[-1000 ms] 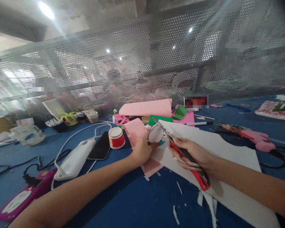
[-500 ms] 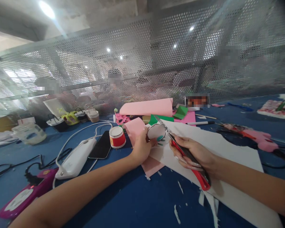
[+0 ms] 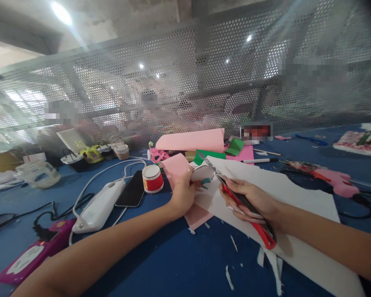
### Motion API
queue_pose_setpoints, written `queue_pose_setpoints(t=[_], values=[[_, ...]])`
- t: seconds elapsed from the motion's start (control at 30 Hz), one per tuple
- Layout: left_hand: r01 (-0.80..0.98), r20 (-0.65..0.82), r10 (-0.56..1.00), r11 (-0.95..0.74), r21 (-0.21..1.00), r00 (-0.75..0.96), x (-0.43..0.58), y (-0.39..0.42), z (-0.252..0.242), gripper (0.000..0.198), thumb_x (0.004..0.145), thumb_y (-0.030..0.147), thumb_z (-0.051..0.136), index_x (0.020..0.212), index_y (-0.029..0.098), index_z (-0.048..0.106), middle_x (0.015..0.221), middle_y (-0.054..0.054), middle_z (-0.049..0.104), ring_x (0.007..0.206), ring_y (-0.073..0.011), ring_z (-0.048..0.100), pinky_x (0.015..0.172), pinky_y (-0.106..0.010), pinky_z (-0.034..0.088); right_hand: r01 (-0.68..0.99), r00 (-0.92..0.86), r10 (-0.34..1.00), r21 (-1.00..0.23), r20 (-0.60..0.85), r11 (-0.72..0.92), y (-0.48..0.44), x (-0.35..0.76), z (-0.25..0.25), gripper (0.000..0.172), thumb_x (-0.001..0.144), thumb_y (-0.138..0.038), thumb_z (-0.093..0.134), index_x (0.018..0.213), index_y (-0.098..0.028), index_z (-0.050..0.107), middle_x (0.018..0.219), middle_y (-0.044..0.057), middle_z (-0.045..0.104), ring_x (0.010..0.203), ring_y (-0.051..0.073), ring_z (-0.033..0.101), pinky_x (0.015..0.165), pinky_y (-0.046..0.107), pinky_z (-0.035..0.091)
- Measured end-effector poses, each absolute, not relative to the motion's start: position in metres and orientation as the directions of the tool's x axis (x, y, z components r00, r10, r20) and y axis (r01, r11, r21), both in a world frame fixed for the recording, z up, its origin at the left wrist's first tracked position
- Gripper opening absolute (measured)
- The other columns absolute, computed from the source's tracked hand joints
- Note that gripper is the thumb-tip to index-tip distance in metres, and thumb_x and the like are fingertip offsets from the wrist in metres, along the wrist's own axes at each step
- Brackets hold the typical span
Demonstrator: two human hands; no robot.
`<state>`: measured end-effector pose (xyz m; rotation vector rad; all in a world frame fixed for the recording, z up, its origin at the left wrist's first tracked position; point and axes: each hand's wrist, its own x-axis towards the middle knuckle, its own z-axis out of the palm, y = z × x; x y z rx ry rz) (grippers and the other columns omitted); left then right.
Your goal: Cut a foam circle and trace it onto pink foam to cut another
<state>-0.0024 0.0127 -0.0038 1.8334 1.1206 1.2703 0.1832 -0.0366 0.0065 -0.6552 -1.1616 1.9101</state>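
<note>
My left hand (image 3: 183, 194) pinches a small white paper disc (image 3: 201, 174) with a dark outline at its edge, above a white sheet. A teal scrap (image 3: 205, 181) shows just below the disc. Closed around a pair of shears (image 3: 243, 202) with red and black handles is my right hand (image 3: 247, 198). The silver blade points up and left, close to the disc's right edge; whether it touches cannot be made out. Beneath both hands lie the large white paper sheet (image 3: 297, 202) and a pink sheet (image 3: 177, 165). Left of my left hand stands a red and white paper cup (image 3: 153, 179).
A black phone (image 3: 132, 189), white power strip (image 3: 100, 210) and purple device (image 3: 37, 255) lie left with cables. At right are a marker (image 3: 259, 160) and pink glue gun (image 3: 330, 179). Rolled pink paper (image 3: 190, 140) lies before the perforated metal screen (image 3: 185, 82). Paper scraps (image 3: 229, 277) lie in front.
The paper disc has tilted flatter and shifted slightly left in my left hand. The shears have moved very little and their blade stays beside the disc.
</note>
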Motion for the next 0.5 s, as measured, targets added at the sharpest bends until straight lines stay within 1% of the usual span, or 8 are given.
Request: queue_pose_setpoints(t=[0.1,0.23,0.4,0.5], values=[[0.294,0.41,0.894,-0.446,0.845,0.179,-0.0031,0.0136,-0.0039,0.031,0.07,0.008,0.057,0.101,0.014,0.059,0.093,-0.005,0.066,0.085,-0.0183,0.059,0.076,-0.031,0.05,-0.35,-0.558,0.829,-0.896,-0.034,-0.273,-0.0359,0.1833,0.0081,0.029,0.09,-0.035,0.047,0.072,-0.014,0.056,0.043,-0.004,0.053,0.019,0.002,0.025,0.021,0.013,0.025],[0.364,0.421,0.884,-0.468,0.806,0.204,-0.0036,0.0124,-0.0031,0.022,0.072,0.012,0.059,0.093,0.014,0.06,0.086,-0.005,0.066,0.077,-0.0173,0.058,0.073,-0.03,0.049,-0.348,-0.563,0.826,-0.899,-0.027,-0.267,-0.0358,0.1828,0.0095,0.027,0.088,-0.037,0.051,0.073,-0.015,0.056,0.043,-0.004,0.052,0.019,0.002,0.026,0.022,0.013,0.026],[0.381,0.471,0.863,-0.505,0.775,0.185,-0.0042,0.0129,-0.0084,0.025,0.072,0.011,0.058,0.096,0.015,0.063,0.092,-0.006,0.069,0.081,-0.0195,0.06,0.078,-0.033,0.05,-0.348,-0.573,0.819,-0.9,-0.018,-0.263,-0.0374,0.1827,0.01,0.03,0.09,-0.037,0.048,0.071,-0.015,0.054,0.043,-0.005,0.052,0.019,0.003,0.025,0.021,0.014,0.025],[0.376,0.498,0.839,-0.544,0.75,0.22,-0.0045,0.0133,-0.0108,0.024,0.073,0.012,0.057,0.096,0.016,0.064,0.093,-0.007,0.07,0.082,-0.0195,0.061,0.079,-0.033,0.05,-0.343,-0.574,0.819,-0.904,-0.012,-0.254,-0.0378,0.1834,0.0082,0.029,0.091,-0.036,0.047,0.073,-0.015,0.055,0.045,-0.004,0.053,0.02,0.002,0.025,0.021,0.014,0.025]])
